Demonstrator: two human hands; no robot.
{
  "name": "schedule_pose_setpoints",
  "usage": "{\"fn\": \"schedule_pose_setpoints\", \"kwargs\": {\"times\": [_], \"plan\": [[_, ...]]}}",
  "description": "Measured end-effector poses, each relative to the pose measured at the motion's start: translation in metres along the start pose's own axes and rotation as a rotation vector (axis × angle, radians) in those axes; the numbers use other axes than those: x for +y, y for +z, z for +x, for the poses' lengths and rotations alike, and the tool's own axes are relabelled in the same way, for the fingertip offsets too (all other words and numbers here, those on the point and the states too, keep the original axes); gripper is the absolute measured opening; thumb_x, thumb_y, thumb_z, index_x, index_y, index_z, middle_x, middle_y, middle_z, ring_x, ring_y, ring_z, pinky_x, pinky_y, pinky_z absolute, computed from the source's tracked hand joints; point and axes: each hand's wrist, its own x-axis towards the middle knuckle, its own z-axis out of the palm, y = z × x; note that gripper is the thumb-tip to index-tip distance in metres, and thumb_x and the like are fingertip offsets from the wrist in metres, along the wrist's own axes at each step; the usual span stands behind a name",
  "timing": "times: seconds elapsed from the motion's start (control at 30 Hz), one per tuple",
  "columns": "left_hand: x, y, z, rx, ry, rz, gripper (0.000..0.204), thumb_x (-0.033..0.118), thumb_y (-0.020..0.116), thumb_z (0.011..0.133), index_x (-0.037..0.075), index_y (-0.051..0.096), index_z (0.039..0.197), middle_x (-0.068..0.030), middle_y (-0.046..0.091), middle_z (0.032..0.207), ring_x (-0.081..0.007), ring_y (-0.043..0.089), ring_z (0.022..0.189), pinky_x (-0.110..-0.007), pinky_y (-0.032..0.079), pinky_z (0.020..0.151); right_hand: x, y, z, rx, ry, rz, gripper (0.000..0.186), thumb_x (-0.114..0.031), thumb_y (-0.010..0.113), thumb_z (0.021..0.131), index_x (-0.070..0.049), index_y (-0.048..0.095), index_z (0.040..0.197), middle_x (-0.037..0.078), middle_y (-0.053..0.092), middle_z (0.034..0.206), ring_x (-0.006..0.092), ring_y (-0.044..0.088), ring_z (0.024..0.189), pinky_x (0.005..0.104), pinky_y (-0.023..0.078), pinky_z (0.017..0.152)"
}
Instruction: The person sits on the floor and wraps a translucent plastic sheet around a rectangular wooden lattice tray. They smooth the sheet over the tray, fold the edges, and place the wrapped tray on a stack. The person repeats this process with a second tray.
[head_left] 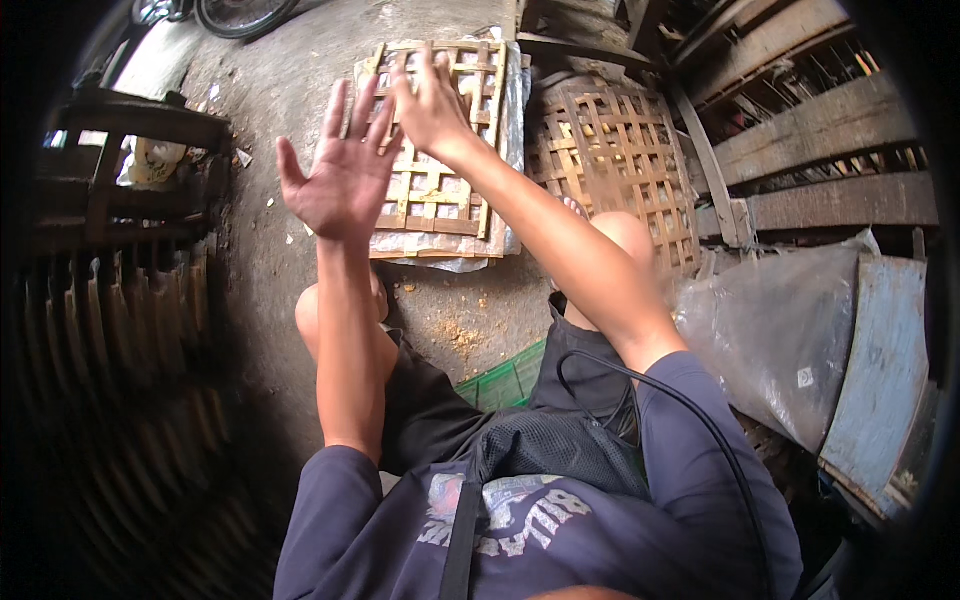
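Note:
My left hand (338, 185) is raised with the palm facing up and the fingers spread, holding nothing. It overlaps the left edge of a wooden lattice panel (428, 222) on the ground in front of me. Over the same panel, my right hand (432, 112) reaches farther forward, its fingers stretched out and slightly blurred. Whether it touches the slats I cannot tell. Beneath the lattice lies a flat layer wrapped in clear plastic (400, 247), its edges sticking out at the front and right. Pale pinkish material shows through the gaps.
Another lattice panel (650, 150) lies to the right, by my knee. A plastic sheet (775, 325) and a blue-grey board (877, 370) are beyond it. Wooden slats (830, 130) line the right side. Dark wooden racks (150, 120) stand left; a wheel (240, 12) shows far left. Crumbs (460, 335) litter the floor.

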Motion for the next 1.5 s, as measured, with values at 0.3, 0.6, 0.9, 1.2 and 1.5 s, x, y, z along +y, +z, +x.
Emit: {"fn": "schedule_pose_setpoints", "kwargs": {"times": [0.3,0.6,0.9,1.2,1.5], "plan": [[-0.023,-0.028,-0.002,0.292,0.190,0.346,0.081,0.063,0.032,0.087,0.012,0.018,0.148,-0.0229,0.017,0.152,-0.0360,0.016,0.141,-0.052,0.009,0.115,-0.019,0.036,-0.086,-0.044,-1.005,-0.101,0.068,-0.066,0.044,0.084,-0.019,0.049,0.133,0.023,0.050,0.128,0.0497,0.046,0.116,0.0634,0.034,0.097],[-0.044,-0.022,0.045,0.061,0.738,0.228,0.073,0.063,0.034,0.086,0.031,0.015,0.149,-0.0123,0.002,0.157,-0.0378,-0.004,0.143,-0.064,-0.009,0.109,-0.007,0.037,-0.061,-0.255,-0.183,0.303,0.074,-0.066,0.036,0.086,-0.015,0.038,0.141,0.024,0.031,0.144,0.0458,0.028,0.133,0.0631,0.023,0.105],[-0.059,0.027,0.038,0.306,0.097,0.446,0.068,0.040,0.039,0.089,0.004,0.020,0.144,-0.0234,-0.002,0.151,-0.0369,-0.006,0.141,-0.056,-0.005,0.113,-0.052,0.051,-0.052,0.048,0.179,0.518,0.079,-0.062,0.035,0.087,-0.008,0.031,0.144,0.028,0.019,0.149,0.0444,0.014,0.139,0.0611,0.011,0.111],[-0.070,0.015,0.058,0.255,0.171,0.329,0.060,0.034,0.039,0.089,0.000,0.024,0.136,-0.0240,0.006,0.146,-0.0358,0.001,0.140,-0.057,-0.004,0.113,-0.042,0.029,-0.051,-0.365,-0.432,0.287,0.075,-0.061,0.030,0.090,-0.010,0.029,0.145,0.025,0.035,0.142,0.0434,0.031,0.133,0.0592,0.010,0.112],[-0.052,-0.009,0.075,0.145,0.244,-0.083,0.052,0.027,0.039,0.089,-0.004,0.029,0.128,-0.0246,0.014,0.141,-0.0348,0.008,0.138,-0.059,-0.002,0.113,-0.038,-0.012,-0.038,0.136,-0.038,0.856,0.045,-0.037,0.051,0.084,-0.004,0.059,0.113,0.020,0.058,0.113,0.0337,0.055,0.109,0.0446,0.042,0.095]]}}
